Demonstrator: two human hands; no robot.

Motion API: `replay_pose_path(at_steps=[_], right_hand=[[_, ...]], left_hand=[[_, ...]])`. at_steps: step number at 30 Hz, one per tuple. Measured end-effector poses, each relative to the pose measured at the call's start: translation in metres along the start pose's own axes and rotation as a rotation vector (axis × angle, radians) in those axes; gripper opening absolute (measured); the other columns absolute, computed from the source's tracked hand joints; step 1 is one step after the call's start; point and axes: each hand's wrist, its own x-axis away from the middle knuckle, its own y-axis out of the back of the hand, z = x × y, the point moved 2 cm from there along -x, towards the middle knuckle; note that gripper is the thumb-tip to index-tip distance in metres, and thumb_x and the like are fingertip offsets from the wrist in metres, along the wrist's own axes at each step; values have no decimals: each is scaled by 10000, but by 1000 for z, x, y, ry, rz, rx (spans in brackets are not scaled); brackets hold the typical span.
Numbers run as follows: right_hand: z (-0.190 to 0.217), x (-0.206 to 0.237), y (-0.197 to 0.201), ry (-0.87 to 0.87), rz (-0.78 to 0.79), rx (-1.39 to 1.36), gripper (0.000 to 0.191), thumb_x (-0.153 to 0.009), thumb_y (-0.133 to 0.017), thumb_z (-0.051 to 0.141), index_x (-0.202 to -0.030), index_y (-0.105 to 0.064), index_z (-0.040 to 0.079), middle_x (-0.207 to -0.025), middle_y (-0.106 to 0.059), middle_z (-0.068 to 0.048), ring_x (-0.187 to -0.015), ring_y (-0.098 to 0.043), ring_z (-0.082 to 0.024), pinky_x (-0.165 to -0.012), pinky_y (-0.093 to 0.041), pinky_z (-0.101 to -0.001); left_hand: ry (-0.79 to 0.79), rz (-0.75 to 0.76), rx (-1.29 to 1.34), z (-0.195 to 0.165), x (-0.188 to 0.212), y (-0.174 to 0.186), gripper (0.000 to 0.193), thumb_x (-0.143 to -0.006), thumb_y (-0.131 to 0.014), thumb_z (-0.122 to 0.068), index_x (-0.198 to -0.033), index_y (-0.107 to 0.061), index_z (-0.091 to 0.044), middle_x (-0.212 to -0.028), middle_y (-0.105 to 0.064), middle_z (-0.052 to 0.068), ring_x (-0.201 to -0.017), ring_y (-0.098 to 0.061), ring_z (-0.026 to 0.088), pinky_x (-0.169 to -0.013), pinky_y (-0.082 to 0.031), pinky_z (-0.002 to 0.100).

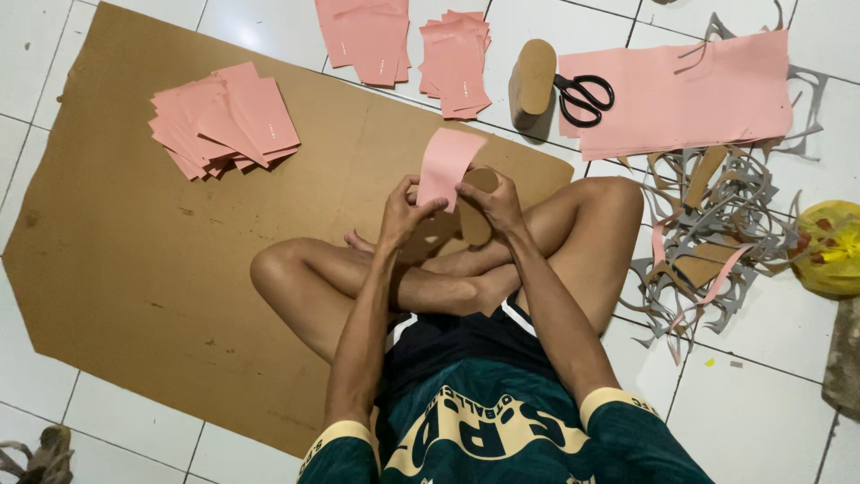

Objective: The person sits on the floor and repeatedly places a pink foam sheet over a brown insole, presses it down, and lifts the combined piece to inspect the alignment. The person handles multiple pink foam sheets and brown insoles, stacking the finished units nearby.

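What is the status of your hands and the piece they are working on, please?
Left hand and right hand both gripping pink sheet against brown sole-shaped piece. Held over crossed legs. Nothing in the way.

Centre frame: left hand (400,212) and right hand (495,203) pinch a pink rectangular paper sheet (445,164) against a tan sole-shaped cardboard piece (476,220). Brown cardboard floor mat (116,269) fills the left; black scissors (584,97) upper right on a large pink sheet stack (690,94).
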Motion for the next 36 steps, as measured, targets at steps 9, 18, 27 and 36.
replay_pose_path(at_steps=[9, 18, 27, 36], right_hand=[[1, 5, -6, 4, 122, 41, 181, -910, -821, 95, -1038, -749, -10, -908, -729, -17, -795, -658, -82, -706, -555, -233], [3, 6, -5, -46, 50, 51, 228, -868, -829, 128, -1041, -736, 11, -890, -737, -8, -771, -675, -78, -675, -579, -230], [15, 7, -8, -26, 57, 61, 226, -891, -820, 142, -1051, -743, 2, -922, -746, -17, -812, -681, -78, -722, -575, -226], [18, 8, -6, 1, -124, -23, 162, -887, -828, 142, -951, -735, 25, -868, -707, 4, -769, -641, -78, -691, -549, -242]], left_hand=[[-145, -103, -34, -19, -11, -1, 378, -871, -829, -204, -1127, -672, 25, -935, -764, 87, -810, -720, 114, -678, -600, 257], [-255, -133, -84, -20, -14, -5, 297, -966, -703, -283, -1018, -702, 10, -812, -695, -41, -708, -606, 33, -582, -507, 221], [-195, -89, -49, -42, -8, -11, 303, -960, -687, -260, -1079, -674, 19, -878, -731, -8, -787, -687, 69, -647, -582, 257], [165, -214, 321, -38, -12, -8, 605, -1073, -372, -511, -977, -731, -34, -688, -617, -8, -601, -571, 73, -533, -498, 235]])
